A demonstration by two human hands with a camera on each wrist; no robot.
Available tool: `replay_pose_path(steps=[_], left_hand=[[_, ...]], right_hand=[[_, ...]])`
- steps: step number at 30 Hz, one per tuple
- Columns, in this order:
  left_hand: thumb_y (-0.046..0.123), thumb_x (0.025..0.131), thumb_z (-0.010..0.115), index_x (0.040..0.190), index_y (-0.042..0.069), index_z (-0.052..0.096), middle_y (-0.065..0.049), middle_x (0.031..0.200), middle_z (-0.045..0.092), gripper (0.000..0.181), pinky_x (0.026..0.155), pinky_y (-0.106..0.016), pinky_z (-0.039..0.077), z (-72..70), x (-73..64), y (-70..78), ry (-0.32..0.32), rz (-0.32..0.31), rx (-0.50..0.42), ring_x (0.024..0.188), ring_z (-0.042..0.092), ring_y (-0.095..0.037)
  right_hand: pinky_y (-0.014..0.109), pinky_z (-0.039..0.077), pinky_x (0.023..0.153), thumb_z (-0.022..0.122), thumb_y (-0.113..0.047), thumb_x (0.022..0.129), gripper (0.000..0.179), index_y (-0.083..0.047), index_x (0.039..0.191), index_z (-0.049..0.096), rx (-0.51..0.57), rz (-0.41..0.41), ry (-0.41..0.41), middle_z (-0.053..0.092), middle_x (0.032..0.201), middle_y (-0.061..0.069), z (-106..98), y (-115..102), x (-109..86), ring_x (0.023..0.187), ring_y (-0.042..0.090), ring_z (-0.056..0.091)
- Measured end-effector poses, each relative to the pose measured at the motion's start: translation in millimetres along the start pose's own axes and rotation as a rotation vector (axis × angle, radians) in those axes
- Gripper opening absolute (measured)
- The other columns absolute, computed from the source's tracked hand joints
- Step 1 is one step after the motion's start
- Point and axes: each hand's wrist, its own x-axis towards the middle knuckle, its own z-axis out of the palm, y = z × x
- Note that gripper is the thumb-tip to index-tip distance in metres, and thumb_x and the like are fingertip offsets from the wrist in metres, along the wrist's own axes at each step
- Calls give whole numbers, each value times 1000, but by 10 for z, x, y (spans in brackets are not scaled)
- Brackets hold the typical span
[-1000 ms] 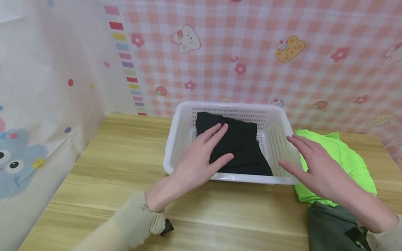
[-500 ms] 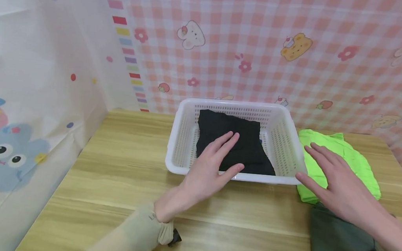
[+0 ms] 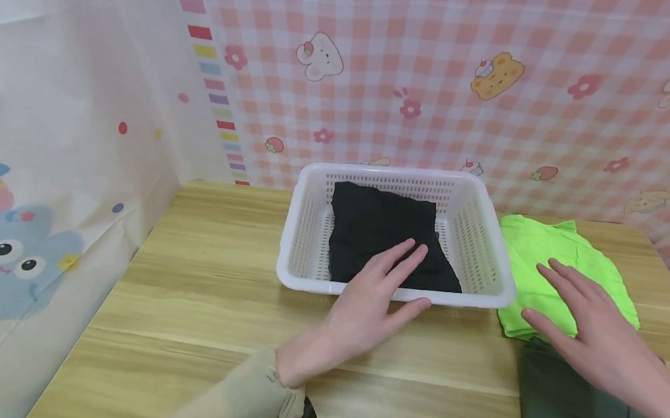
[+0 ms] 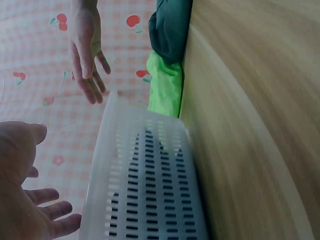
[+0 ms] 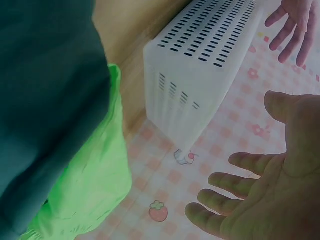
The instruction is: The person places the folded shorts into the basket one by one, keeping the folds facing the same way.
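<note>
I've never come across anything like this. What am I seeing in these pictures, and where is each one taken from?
There is no machine here, just a person's bare left hand and right hand. The big picture comes from a camera worn on the head, looking forward and down. The other two come from cameras on the left and right wrists, so the scene looks tipped sideways.

On the wooden table stands a white basket with a black cloth inside. To its right lie a bright green cloth and, nearer the person, a dark grey-green cloth.

Neither hand holds anything: in the head view the left appears over the basket's front rim, the right over the green and dark cloths.
</note>
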Motion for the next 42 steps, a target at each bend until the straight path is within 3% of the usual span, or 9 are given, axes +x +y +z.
replay_pose_path(steps=[9, 15, 23, 26, 30, 35, 42], left_hand=[[35, 102, 70, 161, 12, 43, -15, 163, 47, 69, 125, -41, 44, 203, 7, 176, -58, 109, 20, 150, 50, -31], [37, 102, 69, 159, 14, 45, -13, 162, 49, 66, 125, -37, 44, 322, -19, 310, -94, 158, 80, 149, 51, -27], [44, 103, 67, 159, 16, 45, -8, 162, 49, 67, 126, -28, 41, 437, -42, 476, -145, 227, 139, 150, 51, -21], [45, 102, 67, 159, 17, 45, -7, 161, 50, 67, 126, -26, 40, 463, -45, 526, -142, 270, 172, 149, 52, -20], [48, 103, 65, 160, 18, 45, -5, 162, 49, 67, 126, -24, 39, 504, -31, 571, -150, 287, 215, 148, 53, -18], [49, 106, 59, 161, 19, 43, -4, 164, 48, 65, 125, -21, 39, 579, -11, 577, -212, 266, 229, 150, 51, -16], [51, 108, 54, 164, 25, 37, -1, 166, 45, 65, 121, -24, 45, 689, 5, 561, -352, 134, 153, 152, 48, -14]], right_hand=[[75, 7, 127, 71, -27, 100, 77, -3, 163, 34, 37, -7, 54, 31, 167, 33, 54, 314, -307, 153, 60, 21], [80, 8, 123, 70, -24, 101, 75, 4, 160, 34, 15, 24, 114, 28, 164, 40, 101, 482, -469, 150, 65, 21], [71, 12, 130, 71, -20, 99, 71, 4, 158, 40, -45, 9, 316, 36, 161, 40, 126, 639, -645, 148, 64, 30], [71, 12, 130, 70, -21, 100, 69, 6, 157, 41, -25, 26, 343, 35, 161, 41, 139, 677, -679, 149, 64, 30], [76, 13, 126, 66, -25, 104, 70, 8, 158, 36, -36, 112, 322, 27, 165, 40, 138, 740, -706, 154, 61, 22], [74, 12, 127, 66, -25, 104, 73, 9, 159, 32, -59, 178, 300, 21, 168, 39, 178, 881, -751, 158, 57, 18], [70, -1, 131, 55, -45, 106, 87, 4, 165, 13, -151, 391, 146, 0, 172, 34, 245, 1256, -882, 162, 53, -4]])
